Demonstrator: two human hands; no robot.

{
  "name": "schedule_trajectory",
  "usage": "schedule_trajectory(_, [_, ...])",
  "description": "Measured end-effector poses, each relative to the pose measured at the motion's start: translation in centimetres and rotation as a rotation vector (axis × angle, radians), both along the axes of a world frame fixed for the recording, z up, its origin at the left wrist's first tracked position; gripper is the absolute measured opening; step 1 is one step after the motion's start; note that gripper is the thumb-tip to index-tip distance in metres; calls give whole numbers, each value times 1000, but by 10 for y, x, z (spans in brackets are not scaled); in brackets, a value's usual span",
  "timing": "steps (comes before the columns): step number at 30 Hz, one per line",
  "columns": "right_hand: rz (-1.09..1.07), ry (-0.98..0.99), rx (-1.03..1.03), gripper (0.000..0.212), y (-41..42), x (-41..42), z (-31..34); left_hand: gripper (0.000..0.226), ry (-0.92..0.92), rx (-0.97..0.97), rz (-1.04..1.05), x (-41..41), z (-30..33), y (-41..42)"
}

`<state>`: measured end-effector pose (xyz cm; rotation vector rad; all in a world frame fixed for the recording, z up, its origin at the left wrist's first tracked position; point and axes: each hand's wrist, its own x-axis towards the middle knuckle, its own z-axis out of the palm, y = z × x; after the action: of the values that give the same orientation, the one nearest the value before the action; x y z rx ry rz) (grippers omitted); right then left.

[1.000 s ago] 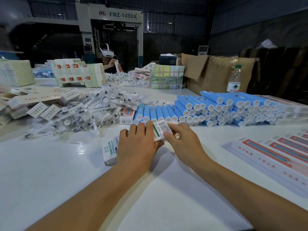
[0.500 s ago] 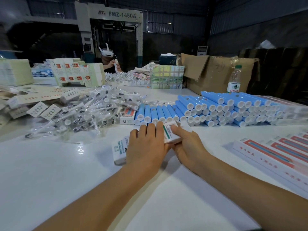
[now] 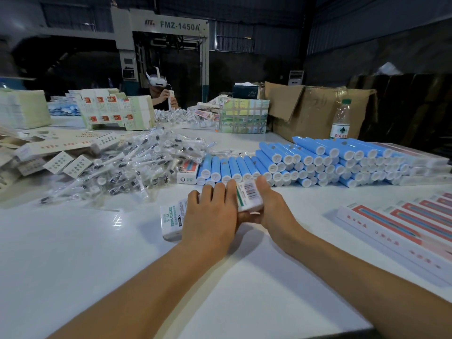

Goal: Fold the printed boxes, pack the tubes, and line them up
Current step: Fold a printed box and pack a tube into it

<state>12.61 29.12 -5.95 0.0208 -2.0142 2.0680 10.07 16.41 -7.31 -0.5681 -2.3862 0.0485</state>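
Printed white cardboard box (image 3: pixel 248 195) with a barcode label and green stripe lies on the white surface (image 3: pixel 73 253) right in front of you, between your two hands. Your left hand (image 3: pixel 211 216) rests flat across its middle, fingers (image 3: pixel 219 189) straight and pressing down, while your right hand (image 3: pixel 274 206) grips the box's right end, thumb along the far edge and fingers curled under. Just beyond your fingertips sits a stack of blue plastic tubes with white caps (image 3: pixel 318 162). To the left lies a heap of clear-wrapped toothbrush heads (image 3: pixel 127 167); to the right, flat red-and-white printed boxes (image 3: pixel 403 226) are laid out in a row.
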Motion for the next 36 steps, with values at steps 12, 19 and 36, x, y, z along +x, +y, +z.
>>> schedule_trajectory(12, [137,-43,-465,31,5,3,11,69,45,64,-43,1,5,-8])
schedule_trajectory(19, [79,-34,-415,39,4,0,6,72,66,29,-66,-1,6,-6])
schedule_trajectory(36, [-372,132,189,6,2,5,1,71,-16,85,6,-7,2,-6])
